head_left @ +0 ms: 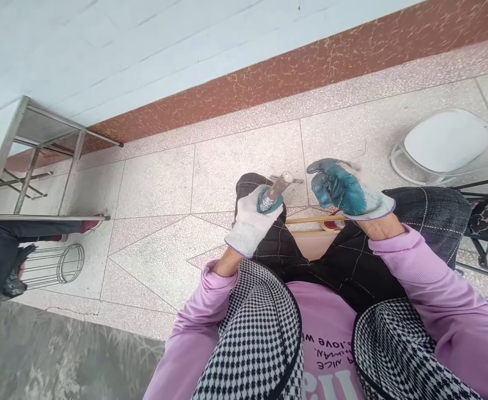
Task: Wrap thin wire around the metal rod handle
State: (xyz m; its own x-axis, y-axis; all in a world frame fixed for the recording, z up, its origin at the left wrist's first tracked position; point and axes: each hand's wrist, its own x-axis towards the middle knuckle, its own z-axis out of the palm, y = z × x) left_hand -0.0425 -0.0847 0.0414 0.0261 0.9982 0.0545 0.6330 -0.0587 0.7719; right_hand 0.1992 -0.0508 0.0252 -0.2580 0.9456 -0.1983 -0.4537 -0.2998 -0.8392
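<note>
My left hand (pixel 255 218), in a white glove with a teal palm, is closed around a short brownish handle (pixel 280 184) that sticks up and to the right out of the fist; a thin metal tip shows past its end. My right hand (pixel 340 189), in a teal-coated glove, hovers just right of it above my knee with the fingers loosely curled and apart, holding nothing I can see. Below both hands a thin wooden stick (pixel 310 220) lies across my lap. I sit with dark checked trousers and lilac sleeves.
A metal frame table (pixel 39 166) stands at the left with a wire basket (pixel 56 265) under it. Another person's dark sleeve and gloved hand (pixel 2 261) reach in from the left edge. A white seat (pixel 446 141) is at the right, a dark stand (pixel 483 222) beside it.
</note>
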